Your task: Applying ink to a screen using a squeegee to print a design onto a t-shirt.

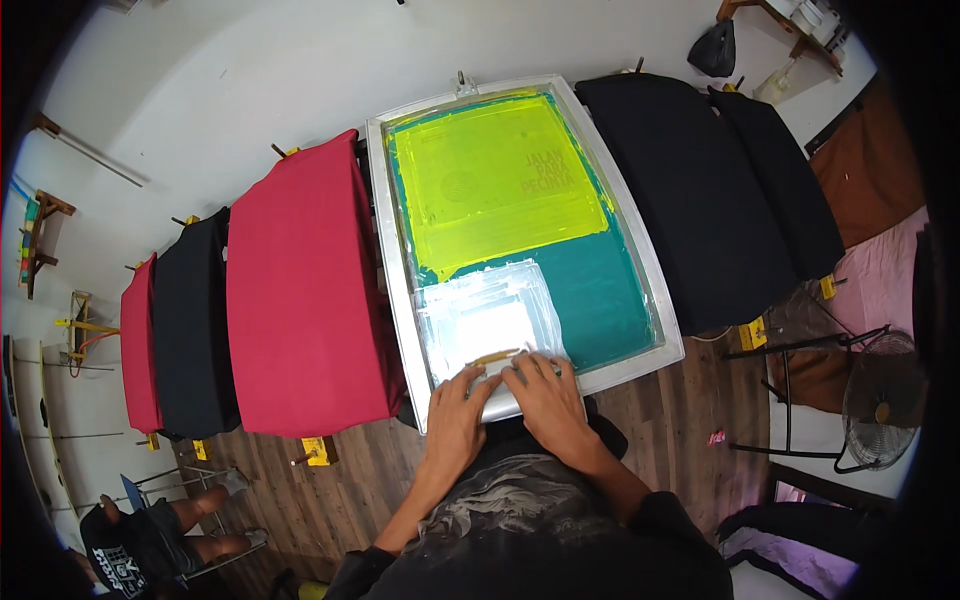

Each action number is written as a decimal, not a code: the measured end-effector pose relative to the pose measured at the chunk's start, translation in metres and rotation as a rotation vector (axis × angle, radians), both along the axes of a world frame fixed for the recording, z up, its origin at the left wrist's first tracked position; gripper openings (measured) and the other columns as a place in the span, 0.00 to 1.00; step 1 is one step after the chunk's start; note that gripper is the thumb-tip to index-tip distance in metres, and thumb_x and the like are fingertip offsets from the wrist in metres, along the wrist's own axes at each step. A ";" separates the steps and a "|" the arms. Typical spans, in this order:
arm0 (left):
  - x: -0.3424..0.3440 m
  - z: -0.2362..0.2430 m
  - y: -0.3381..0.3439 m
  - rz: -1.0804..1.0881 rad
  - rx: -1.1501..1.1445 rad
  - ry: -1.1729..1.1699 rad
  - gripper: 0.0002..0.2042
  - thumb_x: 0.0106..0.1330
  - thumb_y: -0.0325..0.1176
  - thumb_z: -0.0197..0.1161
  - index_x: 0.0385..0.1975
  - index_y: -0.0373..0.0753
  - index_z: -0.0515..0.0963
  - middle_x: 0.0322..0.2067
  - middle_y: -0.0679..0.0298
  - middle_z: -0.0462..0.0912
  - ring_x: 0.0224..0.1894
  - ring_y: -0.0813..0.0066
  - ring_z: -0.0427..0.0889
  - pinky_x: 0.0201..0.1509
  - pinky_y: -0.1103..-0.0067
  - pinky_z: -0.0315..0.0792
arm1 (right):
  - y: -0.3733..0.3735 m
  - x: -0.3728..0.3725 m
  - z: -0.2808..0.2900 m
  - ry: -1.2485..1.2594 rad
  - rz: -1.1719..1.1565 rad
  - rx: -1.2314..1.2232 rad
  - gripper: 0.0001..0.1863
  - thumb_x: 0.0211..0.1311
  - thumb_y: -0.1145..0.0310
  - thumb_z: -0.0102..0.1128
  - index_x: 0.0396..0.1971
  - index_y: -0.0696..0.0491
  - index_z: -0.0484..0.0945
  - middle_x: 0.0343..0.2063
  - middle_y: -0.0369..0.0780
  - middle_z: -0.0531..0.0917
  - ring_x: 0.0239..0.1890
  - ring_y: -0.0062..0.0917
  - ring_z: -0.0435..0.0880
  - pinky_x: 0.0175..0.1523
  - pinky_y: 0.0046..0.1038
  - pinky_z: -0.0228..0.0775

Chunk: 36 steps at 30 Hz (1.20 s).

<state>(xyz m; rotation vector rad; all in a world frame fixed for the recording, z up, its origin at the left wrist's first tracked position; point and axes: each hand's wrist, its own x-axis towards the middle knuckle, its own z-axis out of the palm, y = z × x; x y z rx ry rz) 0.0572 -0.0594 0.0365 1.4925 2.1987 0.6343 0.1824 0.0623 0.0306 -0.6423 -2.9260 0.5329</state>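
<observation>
From my remote post, I saw the left hand (457,408) and right hand (548,405) side by side, fingers bent and nearly closed around a tan-edged squeegee (490,358), mostly hidden beneath them, at the near end of a silver screen frame (385,205). White ink (490,318) spread just beyond the fingers, below a yellow-green panel (470,190). Red cloth (300,300) covered the board to the frame's left, black cloth (685,190) the one to its right. A fan (882,402) stood at far right.
</observation>
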 end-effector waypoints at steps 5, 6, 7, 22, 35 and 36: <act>0.000 -0.007 0.009 0.055 0.066 -0.045 0.38 0.39 0.12 0.63 0.59 0.42 0.71 0.58 0.52 0.70 0.59 0.49 0.70 0.63 0.62 0.62 | 0.009 -0.005 -0.004 0.027 0.007 0.102 0.19 0.56 0.74 0.56 0.49 0.54 0.74 0.50 0.44 0.76 0.58 0.35 0.73 0.61 0.42 0.58; 0.001 -0.009 0.010 0.064 0.064 -0.069 0.38 0.39 0.12 0.63 0.59 0.42 0.71 0.58 0.51 0.70 0.59 0.49 0.70 0.62 0.62 0.63 | 0.011 -0.005 -0.007 0.018 0.016 0.101 0.19 0.56 0.74 0.56 0.50 0.54 0.74 0.50 0.44 0.76 0.58 0.35 0.73 0.60 0.41 0.59; 0.002 -0.010 0.008 0.065 0.064 -0.070 0.38 0.39 0.12 0.63 0.59 0.42 0.71 0.58 0.51 0.70 0.59 0.49 0.70 0.62 0.62 0.63 | 0.009 -0.002 -0.009 0.017 0.018 0.101 0.19 0.56 0.74 0.56 0.50 0.54 0.74 0.50 0.44 0.76 0.58 0.35 0.73 0.60 0.41 0.59; 0.012 -0.012 0.001 0.089 0.066 -0.082 0.38 0.40 0.11 0.60 0.59 0.41 0.71 0.58 0.51 0.70 0.61 0.49 0.68 0.62 0.62 0.63 | 0.006 0.005 -0.006 -0.004 0.051 0.079 0.19 0.56 0.73 0.56 0.50 0.55 0.73 0.50 0.44 0.76 0.59 0.36 0.72 0.59 0.40 0.60; 0.017 0.001 0.000 0.106 0.072 -0.025 0.37 0.41 0.12 0.60 0.59 0.41 0.71 0.58 0.51 0.70 0.62 0.49 0.67 0.64 0.61 0.60 | 0.004 0.006 0.005 -0.002 0.053 0.097 0.19 0.57 0.73 0.55 0.50 0.54 0.73 0.49 0.43 0.76 0.59 0.35 0.72 0.59 0.41 0.60; 0.018 -0.005 -0.002 0.096 0.049 -0.051 0.37 0.41 0.12 0.60 0.59 0.41 0.71 0.58 0.51 0.70 0.62 0.49 0.67 0.64 0.61 0.61 | 0.004 0.007 0.002 -0.006 0.058 0.096 0.19 0.57 0.72 0.55 0.50 0.54 0.73 0.49 0.43 0.76 0.59 0.35 0.72 0.58 0.41 0.61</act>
